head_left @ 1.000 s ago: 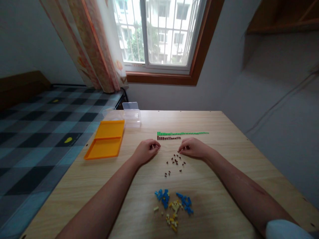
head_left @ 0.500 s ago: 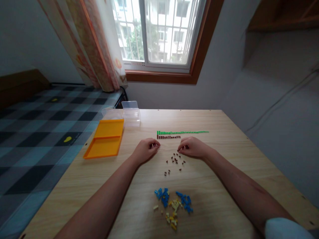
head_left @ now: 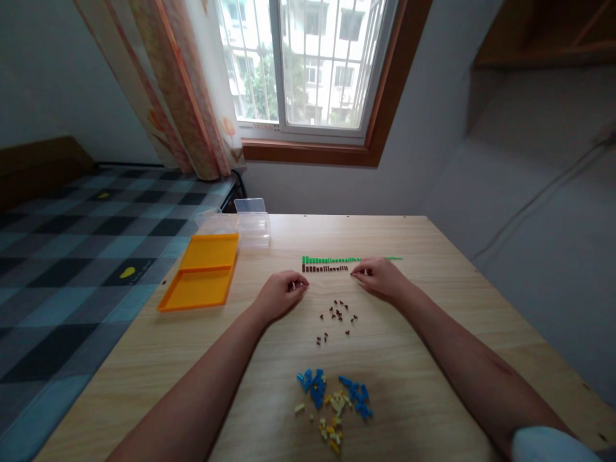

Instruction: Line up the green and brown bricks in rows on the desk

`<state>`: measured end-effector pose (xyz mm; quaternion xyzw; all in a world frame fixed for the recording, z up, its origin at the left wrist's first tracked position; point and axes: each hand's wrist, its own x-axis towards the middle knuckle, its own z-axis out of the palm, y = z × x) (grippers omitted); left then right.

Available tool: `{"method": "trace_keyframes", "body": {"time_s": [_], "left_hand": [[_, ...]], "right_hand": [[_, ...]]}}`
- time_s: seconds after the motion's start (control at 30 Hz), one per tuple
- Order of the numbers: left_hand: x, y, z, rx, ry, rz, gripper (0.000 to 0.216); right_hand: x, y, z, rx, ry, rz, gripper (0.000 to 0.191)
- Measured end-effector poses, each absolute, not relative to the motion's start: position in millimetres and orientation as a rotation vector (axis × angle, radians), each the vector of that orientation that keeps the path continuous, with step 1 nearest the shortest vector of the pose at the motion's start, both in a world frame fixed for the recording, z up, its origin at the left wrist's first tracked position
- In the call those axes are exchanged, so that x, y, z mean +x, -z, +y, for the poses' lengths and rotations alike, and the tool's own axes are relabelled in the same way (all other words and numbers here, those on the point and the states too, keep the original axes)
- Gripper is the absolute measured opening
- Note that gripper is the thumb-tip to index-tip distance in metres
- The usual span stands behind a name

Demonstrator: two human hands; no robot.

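Note:
My right hand (head_left: pixel 378 277) is pinched on a small brown brick (head_left: pixel 352 274), mostly hidden by the fingertips, at the right end of a row of brown bricks (head_left: pixel 325 269). Just behind that row runs a longer row of green bricks (head_left: pixel 332 260), partly covered by my right hand. My left hand (head_left: pixel 283 294) rests on the table left of the rows, its fingers curled together; whether anything is in them is hidden. Between and below the hands lie several loose brown bricks (head_left: pixel 339 314).
Nearer to me on the wooden table (head_left: pixel 433 398) are blue bricks (head_left: pixel 317 388) and yellow bricks (head_left: pixel 337 401) in loose piles. An orange two-part tray (head_left: pixel 202 287) and clear plastic boxes (head_left: pixel 253 230) stand at the left. A checked bed (head_left: pixel 62 276) adjoins the table.
My right hand has moved up and slightly right, from the loose brown bricks to the end of the brown row. The left hand stays in place.

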<state>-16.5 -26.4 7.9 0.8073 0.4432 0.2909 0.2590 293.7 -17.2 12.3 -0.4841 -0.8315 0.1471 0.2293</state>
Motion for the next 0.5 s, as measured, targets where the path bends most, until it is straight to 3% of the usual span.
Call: {"method": "trace_keyframes", "body": {"time_s": [0.5], "left_hand": [[-16,-10,-28,2.175,-0.800,1.215,0.015]], "right_hand": [[288,2,-4,-1.527,-0.218,-2.194,0.019]]}}
